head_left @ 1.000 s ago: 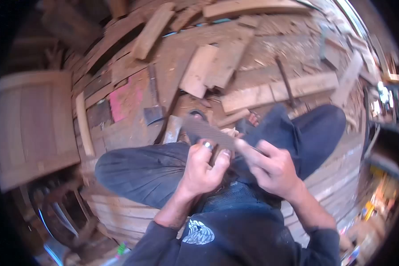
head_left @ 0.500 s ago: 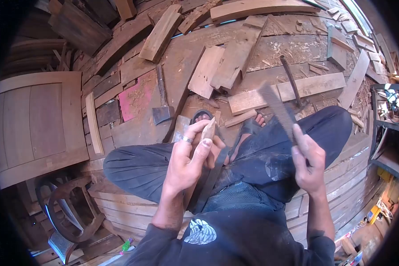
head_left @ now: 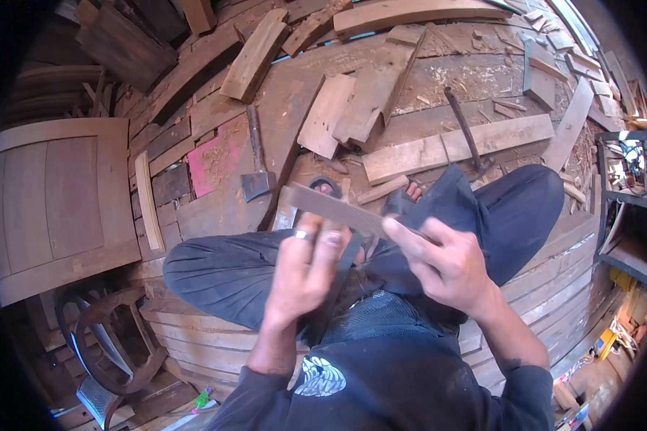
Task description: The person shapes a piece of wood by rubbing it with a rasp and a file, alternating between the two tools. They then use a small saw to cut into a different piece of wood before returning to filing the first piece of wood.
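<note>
In the head view my right hand [head_left: 446,262] is closed around the near end of a flat file [head_left: 338,210], its long blade pointing left. The blade passes over the fingertips of my left hand [head_left: 305,266], which wears a ring. A small pointed piece of wood sits pinched in those left fingers, mostly hidden now behind the file and fingers. A dark flat strip [head_left: 341,291] slants down across my lap beside the left hand.
Beyond my feet lie a hatchet [head_left: 257,183], a hammer [head_left: 467,129], a long board [head_left: 474,144] and wood blocks [head_left: 327,115] amid shavings. A panelled door [head_left: 65,201] is at left, near a curved wooden frame [head_left: 115,337]. A dark shelf [head_left: 629,208] stands at right.
My right hand has swung the file left and turned it from upright to nearly level, bringing it over the wood piece in my left hand. The left hand has dipped slightly.
</note>
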A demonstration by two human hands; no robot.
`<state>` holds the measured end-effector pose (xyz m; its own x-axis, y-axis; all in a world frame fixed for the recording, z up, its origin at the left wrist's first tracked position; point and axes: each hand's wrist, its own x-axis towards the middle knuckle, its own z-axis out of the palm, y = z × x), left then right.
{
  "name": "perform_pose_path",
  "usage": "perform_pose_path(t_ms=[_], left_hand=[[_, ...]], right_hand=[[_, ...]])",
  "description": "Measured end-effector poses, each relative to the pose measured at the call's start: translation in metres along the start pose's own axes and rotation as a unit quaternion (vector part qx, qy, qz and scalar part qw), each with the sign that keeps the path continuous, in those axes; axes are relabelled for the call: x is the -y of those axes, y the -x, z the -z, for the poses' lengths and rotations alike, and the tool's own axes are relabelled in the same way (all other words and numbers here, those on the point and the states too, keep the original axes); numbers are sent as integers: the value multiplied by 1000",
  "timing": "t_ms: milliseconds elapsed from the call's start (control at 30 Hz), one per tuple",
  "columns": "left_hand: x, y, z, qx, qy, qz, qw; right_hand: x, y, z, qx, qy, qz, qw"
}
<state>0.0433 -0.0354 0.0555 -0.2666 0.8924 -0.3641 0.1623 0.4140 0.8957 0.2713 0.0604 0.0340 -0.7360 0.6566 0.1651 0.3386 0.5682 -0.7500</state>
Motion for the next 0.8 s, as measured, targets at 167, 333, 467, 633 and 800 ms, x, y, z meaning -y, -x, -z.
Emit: perform_pose_path(t_ms=[167,333,467,633,800], left_hand=[[17,-1,-26,33,-18,-94,995],[5,-6,-5,-5,55,-73,996],[5,-3,-20,31,-17,-87,996],[2,-13,-14,-3,-1,-72,997],[-10,-13,-5,17,-26,-80,996]], right_hand=[[9,-16,4,-23,-8,23,999],[-3,2,7,2,-1,-34,999],[8,-16,4,-26,5,-1,1000],[10,-8,-3,-39,-25,-25,999],[9,-5,6,-49,23,-40,998]])
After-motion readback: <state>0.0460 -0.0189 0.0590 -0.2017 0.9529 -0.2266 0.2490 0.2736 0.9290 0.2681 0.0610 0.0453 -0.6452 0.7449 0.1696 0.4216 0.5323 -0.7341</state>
